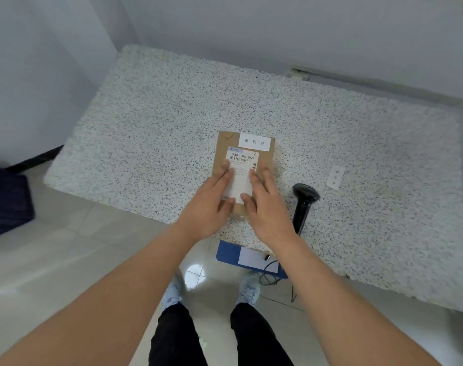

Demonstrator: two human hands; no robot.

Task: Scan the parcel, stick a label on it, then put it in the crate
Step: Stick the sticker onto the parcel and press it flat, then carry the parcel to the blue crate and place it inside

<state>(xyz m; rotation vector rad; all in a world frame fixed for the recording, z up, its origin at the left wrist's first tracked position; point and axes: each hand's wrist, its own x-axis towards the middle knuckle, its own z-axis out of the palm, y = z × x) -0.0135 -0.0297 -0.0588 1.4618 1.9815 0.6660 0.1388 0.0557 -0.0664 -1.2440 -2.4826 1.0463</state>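
A brown cardboard parcel (222, 149) lies flat on the speckled table (159, 114), near its front edge. A white label with three printed characters (255, 142) sits at the parcel's far right corner. Below it is a shipping label with a barcode (241, 161). My left hand (212, 204) rests flat on the parcel's near left part, fingers spread over the shipping label. My right hand (264, 204) lies flat on the near right part, thumb on the label. A black handheld scanner (304, 204) lies on the table just right of my right hand.
A small white label strip (336, 176) lies on the table to the right. A dark blue crate (5, 199) stands on the floor at the far left. A blue board with white paper (249, 257) and a cable lie under the table's front edge. Walls stand behind.
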